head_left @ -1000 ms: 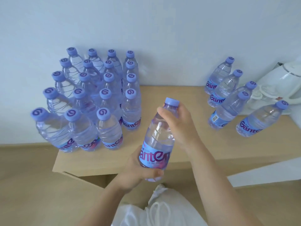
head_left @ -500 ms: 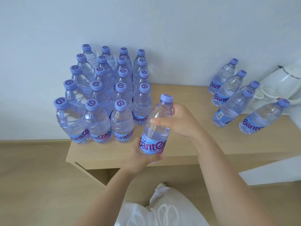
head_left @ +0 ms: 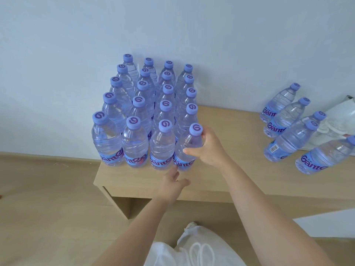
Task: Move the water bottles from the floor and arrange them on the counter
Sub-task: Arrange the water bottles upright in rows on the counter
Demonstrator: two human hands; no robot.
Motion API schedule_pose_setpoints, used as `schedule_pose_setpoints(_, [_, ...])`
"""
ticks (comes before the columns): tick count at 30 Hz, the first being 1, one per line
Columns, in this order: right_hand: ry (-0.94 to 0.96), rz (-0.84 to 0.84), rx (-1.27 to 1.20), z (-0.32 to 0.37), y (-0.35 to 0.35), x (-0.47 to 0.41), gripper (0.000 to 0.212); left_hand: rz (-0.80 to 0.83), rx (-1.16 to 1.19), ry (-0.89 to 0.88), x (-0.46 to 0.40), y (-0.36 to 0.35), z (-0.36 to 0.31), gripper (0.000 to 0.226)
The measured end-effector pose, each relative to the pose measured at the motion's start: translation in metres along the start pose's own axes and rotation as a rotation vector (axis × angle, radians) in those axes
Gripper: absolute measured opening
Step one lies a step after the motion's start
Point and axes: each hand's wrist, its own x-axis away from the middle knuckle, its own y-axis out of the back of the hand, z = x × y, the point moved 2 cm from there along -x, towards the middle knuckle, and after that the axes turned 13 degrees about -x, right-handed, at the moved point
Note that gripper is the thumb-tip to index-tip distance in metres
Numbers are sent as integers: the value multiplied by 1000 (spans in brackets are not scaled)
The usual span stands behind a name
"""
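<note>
A clear water bottle point(head_left: 189, 148) with a purple cap and blue label stands on the wooden counter point(head_left: 221, 181), at the right end of the front row of a tight block of several like bottles point(head_left: 149, 112). My right hand point(head_left: 208, 148) grips its shoulder and neck from the right. Just below the bottle's base, my left hand point(head_left: 172, 184) hovers over the counter's front edge with fingers relaxed, holding nothing. A second group of several bottles point(head_left: 288, 127) stands further right on the counter.
A white electric kettle point(head_left: 338, 120) sits at the counter's far right, behind the right-hand bottles. The white wall runs directly behind both groups. Wooden floor lies to the left and below, with my white clothing and a shoe at the bottom.
The held bottle went left and down from mid-air onto the counter, joining the front row. My left hand has let go of its base and drawn back; my right hand still grips it.
</note>
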Motion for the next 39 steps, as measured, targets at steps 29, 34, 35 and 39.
schedule_pose_setpoints(29, [-11, -364, -162, -71, 132, 10, 50, -57, -264, 27, -46, -132, -61, 29])
schedule_pose_setpoints(34, [163, -710, 50, -86, 238, 12, 41, 29, -342, -57, -93, -206, -115, 32])
schedule_pose_setpoints(35, [216, -767, 112, -88, 253, 13, 43, 40, -347, -65, -100, -220, -123, 33])
schedule_pose_setpoints(39, [306, -896, 241, -97, 292, 4, 54, 65, -389, -72, -123, -258, -141, 39])
